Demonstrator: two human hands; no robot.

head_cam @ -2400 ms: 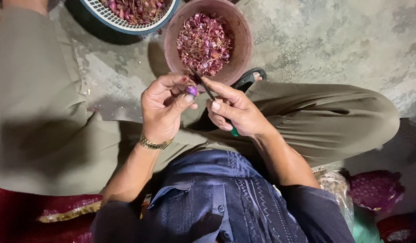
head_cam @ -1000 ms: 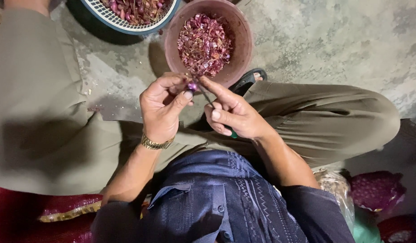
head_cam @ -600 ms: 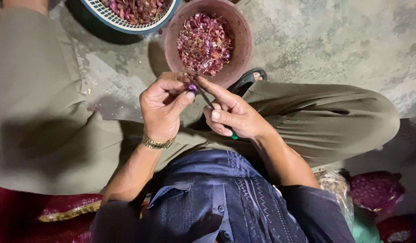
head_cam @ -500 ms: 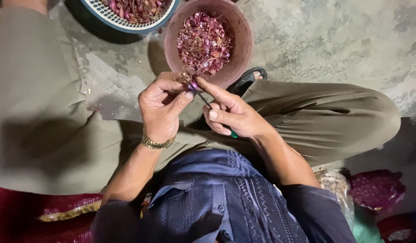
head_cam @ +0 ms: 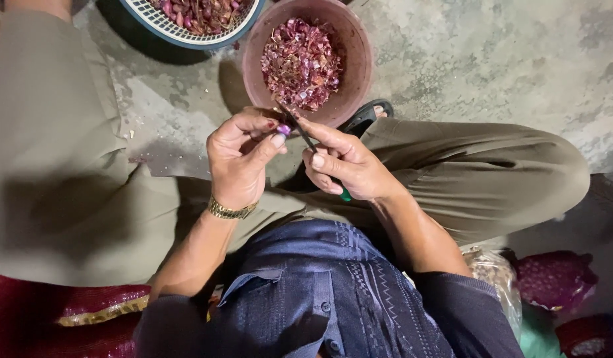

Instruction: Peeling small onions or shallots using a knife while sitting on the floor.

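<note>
Left hand [head_cam: 243, 156] pinching a small purple shallot [head_cam: 283, 130], right hand [head_cam: 346, 166] gripping the knife [head_cam: 306, 138] against it, right above the bowl [head_cam: 356, 59] so the peels [head_cam: 301, 63] drop in

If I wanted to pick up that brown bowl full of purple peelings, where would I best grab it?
Probably by the rim of the brown bowl, on its right side. That edge is bare and open toward the concrete floor, while the near rim sits under the left hand and right hand with the small knife, and the mesh basket crowds its left.
</note>
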